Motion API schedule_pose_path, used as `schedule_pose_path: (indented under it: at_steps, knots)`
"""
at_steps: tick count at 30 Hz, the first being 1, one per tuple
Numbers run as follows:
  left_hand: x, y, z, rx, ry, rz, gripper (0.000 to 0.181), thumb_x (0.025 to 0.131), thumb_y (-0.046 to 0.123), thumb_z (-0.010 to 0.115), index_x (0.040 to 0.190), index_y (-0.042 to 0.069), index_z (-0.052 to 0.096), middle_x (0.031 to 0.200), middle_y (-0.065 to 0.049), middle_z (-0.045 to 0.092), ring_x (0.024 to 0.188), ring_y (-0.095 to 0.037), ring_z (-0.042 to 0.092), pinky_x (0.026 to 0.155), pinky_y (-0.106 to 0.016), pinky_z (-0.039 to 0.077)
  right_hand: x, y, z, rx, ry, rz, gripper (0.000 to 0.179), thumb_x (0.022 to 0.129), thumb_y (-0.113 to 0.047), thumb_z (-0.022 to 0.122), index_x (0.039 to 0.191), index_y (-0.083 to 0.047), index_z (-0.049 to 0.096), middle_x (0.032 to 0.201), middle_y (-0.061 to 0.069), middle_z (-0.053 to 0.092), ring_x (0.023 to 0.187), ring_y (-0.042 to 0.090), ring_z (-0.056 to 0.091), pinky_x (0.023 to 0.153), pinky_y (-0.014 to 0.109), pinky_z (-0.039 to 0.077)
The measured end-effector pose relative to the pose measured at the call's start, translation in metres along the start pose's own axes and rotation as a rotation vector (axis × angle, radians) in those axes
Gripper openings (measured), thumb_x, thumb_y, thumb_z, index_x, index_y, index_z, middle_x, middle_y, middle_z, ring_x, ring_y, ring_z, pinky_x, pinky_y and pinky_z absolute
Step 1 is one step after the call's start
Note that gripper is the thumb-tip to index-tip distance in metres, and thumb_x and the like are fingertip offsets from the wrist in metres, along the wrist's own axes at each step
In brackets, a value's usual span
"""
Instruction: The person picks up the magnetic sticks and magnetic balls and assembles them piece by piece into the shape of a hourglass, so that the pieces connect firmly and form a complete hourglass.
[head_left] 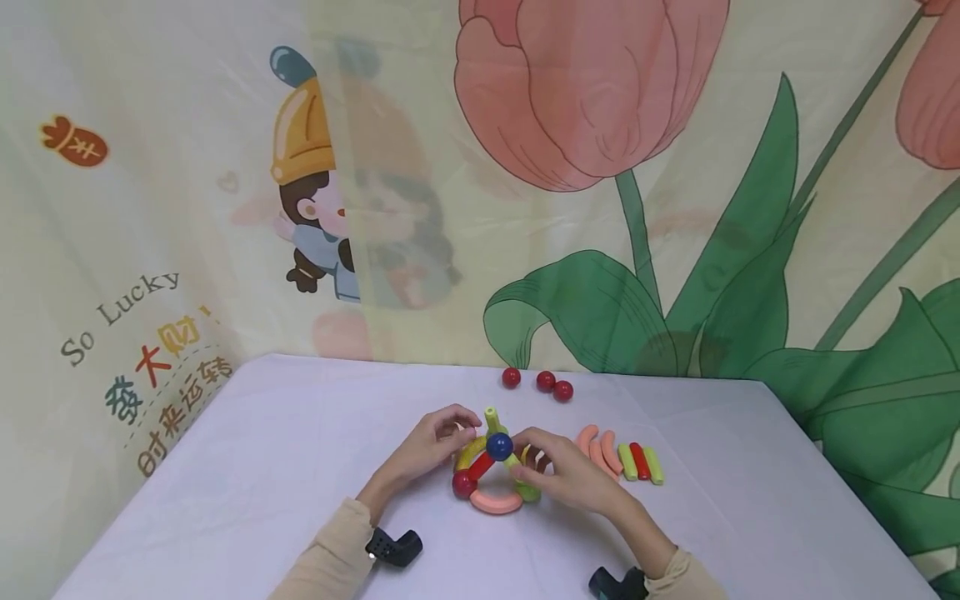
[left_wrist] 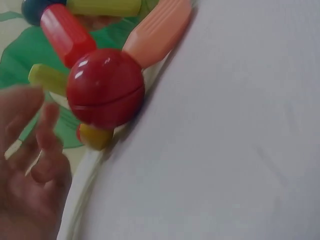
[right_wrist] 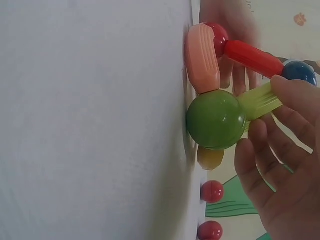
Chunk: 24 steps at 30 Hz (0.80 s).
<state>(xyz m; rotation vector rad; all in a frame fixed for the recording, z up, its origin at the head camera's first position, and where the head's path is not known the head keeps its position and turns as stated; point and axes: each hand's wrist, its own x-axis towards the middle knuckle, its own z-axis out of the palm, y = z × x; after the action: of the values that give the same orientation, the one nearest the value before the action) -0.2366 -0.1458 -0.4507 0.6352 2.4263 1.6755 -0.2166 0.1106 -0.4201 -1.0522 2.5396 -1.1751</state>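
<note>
A frame of toy building rods and balls stands on the table. Its blue ball sits on top, joined by a red rod to a red ball low on the left. Along the bottom, a pink curved rod links that ball to a green ball. My right hand pinches the yellow-green rod between the green and blue balls. Loosely bent, my left hand hovers beside the frame's left side, near a yellow curved rod, holding nothing. Another yellow-green rod sticks up behind.
Red balls lie at the table's back edge. Right of the frame are pink curved rods, with yellow-green rods and a short red rod beside them. A printed curtain hangs behind the white table.
</note>
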Motion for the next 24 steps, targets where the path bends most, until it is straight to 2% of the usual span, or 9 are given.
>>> schedule_pose_path:
  at_steps: [2, 4, 6, 9, 12, 17, 24]
  knots:
    - [0.003, 0.0, 0.003, 0.032, 0.065, 0.0, 0.029, 0.092, 0.026, 0.06, 0.12, 0.016, 0.058, 0.112, -0.007, 0.06, 0.084, -0.018, 0.056, 0.059, -0.025, 0.048, 0.0, 0.0, 0.0, 0.001, -0.007, -0.001, 0.027, 0.089, -0.03, 0.065, 0.114, -0.024, 0.06, 0.096, -0.009, 0.06, 0.086, 0.009, 0.054, 0.076, 0.022, 0.049]
    - [0.005, 0.0, 0.006, 0.062, 0.088, 0.007, 0.033, 0.092, 0.026, 0.061, 0.125, 0.022, 0.056, 0.118, -0.004, 0.059, 0.097, -0.019, 0.057, 0.069, -0.027, 0.052, 0.0, 0.001, 0.001, 0.003, -0.013, -0.006, 0.028, 0.088, -0.031, 0.065, 0.114, -0.024, 0.06, 0.097, -0.009, 0.061, 0.086, 0.008, 0.054, 0.076, 0.023, 0.049]
    - [0.007, 0.0, 0.009, 0.063, 0.069, 0.025, 0.038, 0.092, 0.027, 0.061, 0.129, 0.025, 0.054, 0.125, -0.003, 0.058, 0.11, -0.021, 0.056, 0.081, -0.031, 0.053, 0.0, 0.002, 0.001, 0.002, -0.016, -0.011, 0.028, 0.088, -0.033, 0.065, 0.114, -0.025, 0.059, 0.097, -0.01, 0.061, 0.086, 0.008, 0.054, 0.077, 0.023, 0.049]
    - [0.01, 0.0, 0.012, 0.047, 0.04, 0.05, 0.04, 0.091, 0.027, 0.061, 0.131, 0.025, 0.053, 0.13, -0.001, 0.058, 0.122, -0.021, 0.053, 0.098, -0.035, 0.046, 0.001, 0.003, 0.001, 0.002, -0.019, -0.02, 0.028, 0.088, -0.034, 0.064, 0.114, -0.025, 0.059, 0.098, -0.01, 0.062, 0.087, 0.008, 0.054, 0.077, 0.024, 0.049]
    - [0.012, 0.002, 0.013, 0.02, 0.03, 0.063, 0.038, 0.091, 0.024, 0.062, 0.128, 0.025, 0.056, 0.129, 0.001, 0.059, 0.124, -0.019, 0.053, 0.103, -0.039, 0.042, 0.002, 0.003, 0.001, -0.003, -0.019, -0.016, 0.027, 0.089, -0.035, 0.064, 0.114, -0.026, 0.059, 0.098, -0.011, 0.062, 0.088, 0.008, 0.055, 0.077, 0.024, 0.049]
    - [0.013, 0.003, 0.014, 0.035, 0.005, 0.049, 0.033, 0.089, 0.026, 0.064, 0.122, 0.032, 0.06, 0.122, 0.011, 0.062, 0.123, -0.015, 0.054, 0.106, -0.044, 0.039, 0.002, 0.002, 0.0, -0.006, -0.018, 0.008, 0.028, 0.089, -0.037, 0.063, 0.114, -0.026, 0.059, 0.1, -0.012, 0.062, 0.09, 0.009, 0.055, 0.079, 0.025, 0.049]
    - [0.016, 0.001, 0.018, 0.058, 0.011, 0.086, 0.032, 0.088, 0.02, 0.065, 0.12, 0.023, 0.062, 0.119, 0.004, 0.065, 0.118, -0.016, 0.057, 0.099, -0.038, 0.045, 0.0, 0.003, 0.002, -0.005, -0.01, 0.025, 0.028, 0.089, -0.037, 0.063, 0.114, -0.026, 0.06, 0.098, -0.012, 0.062, 0.089, 0.008, 0.055, 0.079, 0.025, 0.049]
